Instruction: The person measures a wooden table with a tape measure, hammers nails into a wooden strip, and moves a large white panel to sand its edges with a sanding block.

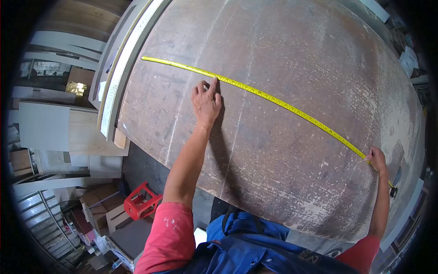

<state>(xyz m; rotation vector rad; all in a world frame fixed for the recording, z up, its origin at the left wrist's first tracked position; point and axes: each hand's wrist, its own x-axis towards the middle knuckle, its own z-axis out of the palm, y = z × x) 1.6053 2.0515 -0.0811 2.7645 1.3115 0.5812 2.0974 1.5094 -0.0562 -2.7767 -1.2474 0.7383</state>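
A yellow tape measure point(273, 99) stretches across a large worn brown board point(283, 150), its blade end near the left edge. My left hand point(206, 104) points at the blade, index fingertip at its lower edge, with the other fingers loosely bent and nothing held. Far to the right, my right hand point(377, 160) pinches the blade close to the board's right side. Beyond that hand, the dark tape case point(393, 192) shows beside my forearm. Faint whitish lines run over the board under the tape.
A long pale panel point(114, 96) stands along the board's left edge. At the lower left is a red plastic stool point(142, 201) on the floor. Boards, boxes and a wooden sheet point(93, 132) are stacked on the left. A blue garment point(255, 228) hangs at my front.
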